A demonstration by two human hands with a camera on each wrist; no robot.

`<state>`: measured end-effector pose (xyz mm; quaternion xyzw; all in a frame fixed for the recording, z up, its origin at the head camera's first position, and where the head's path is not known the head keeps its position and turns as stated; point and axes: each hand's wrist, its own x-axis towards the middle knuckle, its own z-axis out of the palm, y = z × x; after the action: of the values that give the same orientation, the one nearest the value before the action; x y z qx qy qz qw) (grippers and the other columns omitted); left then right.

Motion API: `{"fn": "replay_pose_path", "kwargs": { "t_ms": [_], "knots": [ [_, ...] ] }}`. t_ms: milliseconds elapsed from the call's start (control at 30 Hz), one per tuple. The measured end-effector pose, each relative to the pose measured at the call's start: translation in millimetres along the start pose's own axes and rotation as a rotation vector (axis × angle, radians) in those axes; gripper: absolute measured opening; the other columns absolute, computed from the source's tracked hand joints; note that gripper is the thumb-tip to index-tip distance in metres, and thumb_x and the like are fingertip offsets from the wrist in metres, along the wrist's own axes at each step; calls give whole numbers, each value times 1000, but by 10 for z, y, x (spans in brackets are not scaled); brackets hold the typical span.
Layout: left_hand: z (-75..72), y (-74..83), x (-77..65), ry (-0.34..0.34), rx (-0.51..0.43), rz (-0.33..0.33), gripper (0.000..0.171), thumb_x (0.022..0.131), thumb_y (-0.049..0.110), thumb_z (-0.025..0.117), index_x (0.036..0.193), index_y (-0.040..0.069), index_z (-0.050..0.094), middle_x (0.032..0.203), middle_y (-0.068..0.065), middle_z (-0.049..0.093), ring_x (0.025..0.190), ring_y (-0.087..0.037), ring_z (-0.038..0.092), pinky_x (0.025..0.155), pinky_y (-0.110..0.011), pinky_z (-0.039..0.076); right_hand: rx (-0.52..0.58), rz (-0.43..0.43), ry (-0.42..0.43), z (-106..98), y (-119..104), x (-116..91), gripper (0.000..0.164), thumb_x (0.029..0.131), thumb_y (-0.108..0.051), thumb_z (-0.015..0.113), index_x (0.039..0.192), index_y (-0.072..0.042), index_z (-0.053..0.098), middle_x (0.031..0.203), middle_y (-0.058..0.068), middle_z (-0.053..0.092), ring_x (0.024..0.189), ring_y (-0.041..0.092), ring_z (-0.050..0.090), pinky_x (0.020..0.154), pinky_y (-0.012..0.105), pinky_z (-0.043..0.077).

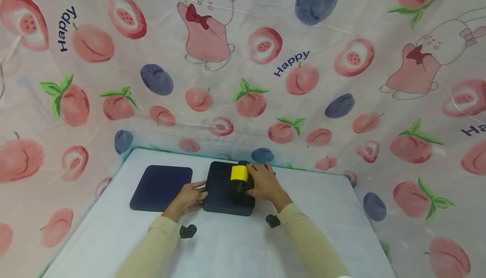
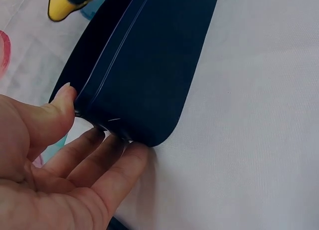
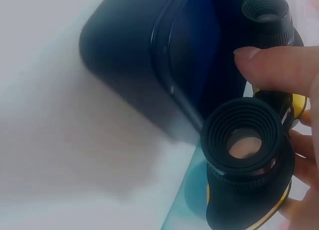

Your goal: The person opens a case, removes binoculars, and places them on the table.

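A pair of black and yellow binoculars (image 1: 239, 173) is held over a dark, open-topped box (image 1: 228, 209) by my right hand (image 1: 263, 182). In the right wrist view, the eyepieces of the binoculars (image 3: 241, 135) face the camera; the thumb lies across the middle and the other fingers wrap behind. My left hand (image 1: 188, 198) grips the left side of the box. Its thumb is at the rim and its fingertips touch the outer wall of the box (image 2: 149, 65) in the left wrist view, where only a yellow and dark part of the binoculars (image 2: 61, 5) shows.
A flat, dark square lid (image 1: 161, 188) lies on the white table (image 1: 228, 252) left of the box. Fruit-and-rabbit printed curtain (image 1: 235, 71) rises behind the table's back edge and along both sides. Small black pieces (image 1: 187, 231) sit at both wrists.
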<state>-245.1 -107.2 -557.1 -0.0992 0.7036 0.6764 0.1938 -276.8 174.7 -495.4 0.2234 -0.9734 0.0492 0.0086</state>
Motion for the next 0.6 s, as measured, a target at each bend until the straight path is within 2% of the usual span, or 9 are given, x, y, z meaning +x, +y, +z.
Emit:
{"fn": "replay_pose_path", "kwargs": {
  "t_ms": [333, 600],
  "knots": [
    [-6, -14, -4, -5, 8, 3, 64, 101, -2, 61, 160, 4, 38, 160, -30, 41, 144, -48, 49, 114, -63, 44, 14, 37, 6, -80, 275, -151, 94, 81, -36, 89, 157, -7, 44, 153, 14, 56, 145, 35, 50, 128, 66, 21],
    [-6, -20, 17, 0, -15, -5, 63, 101, -1, 61, 160, 5, 40, 161, -28, 41, 144, -48, 50, 115, -63, 43, -8, 49, 15, -66, 510, -274, 94, 80, -37, 90, 157, -6, 44, 154, 15, 55, 144, 36, 50, 128, 67, 20]
  ]
}}
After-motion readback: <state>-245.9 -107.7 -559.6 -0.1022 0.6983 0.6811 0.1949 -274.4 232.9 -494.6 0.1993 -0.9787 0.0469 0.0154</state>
